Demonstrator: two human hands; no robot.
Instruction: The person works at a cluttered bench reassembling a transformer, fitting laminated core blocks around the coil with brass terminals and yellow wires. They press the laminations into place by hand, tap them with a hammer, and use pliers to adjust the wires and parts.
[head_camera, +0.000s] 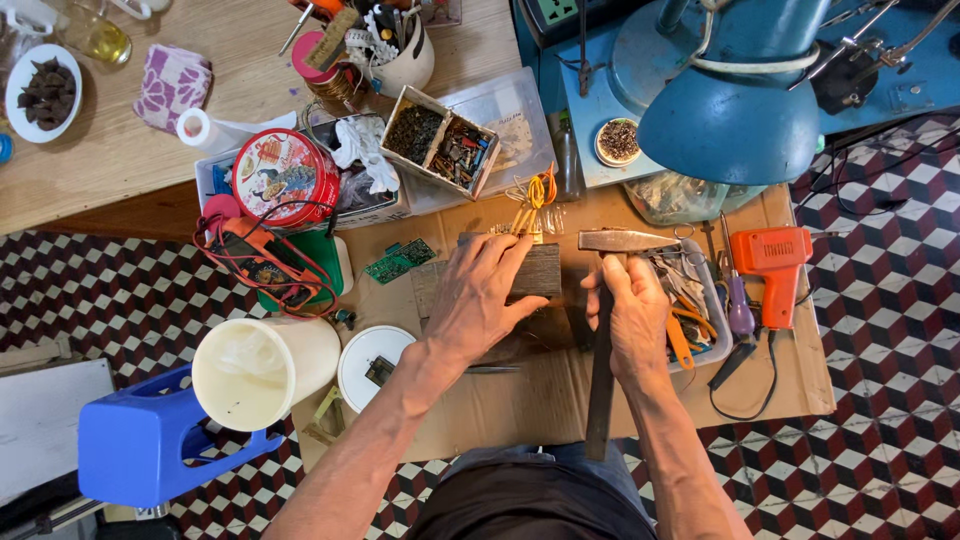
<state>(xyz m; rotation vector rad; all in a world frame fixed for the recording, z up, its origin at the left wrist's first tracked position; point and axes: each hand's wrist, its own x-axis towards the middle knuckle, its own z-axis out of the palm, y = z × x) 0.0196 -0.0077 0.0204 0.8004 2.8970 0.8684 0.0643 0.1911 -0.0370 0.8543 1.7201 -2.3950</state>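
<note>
My right hand (632, 318) grips the dark handle of a hammer (605, 300); its metal head points left at the top, level with the far edge of a wooden block (540, 268). My left hand (480, 292) lies flat on that block, fingers spread, pressing it onto the cardboard sheet (520, 400). Small brass-coloured pins with orange and yellow wires (530, 205) lie at the block's far edge, just beyond my fingertips.
A tray of hand tools (700, 300) and an orange soldering gun (775, 265) lie right of the hammer. Left are a green circuit board (400, 260), a multimeter (262, 262), a red tin (285, 178), a white bucket (262, 370), a blue stool (150, 440). A blue lamp (730, 120) hangs above.
</note>
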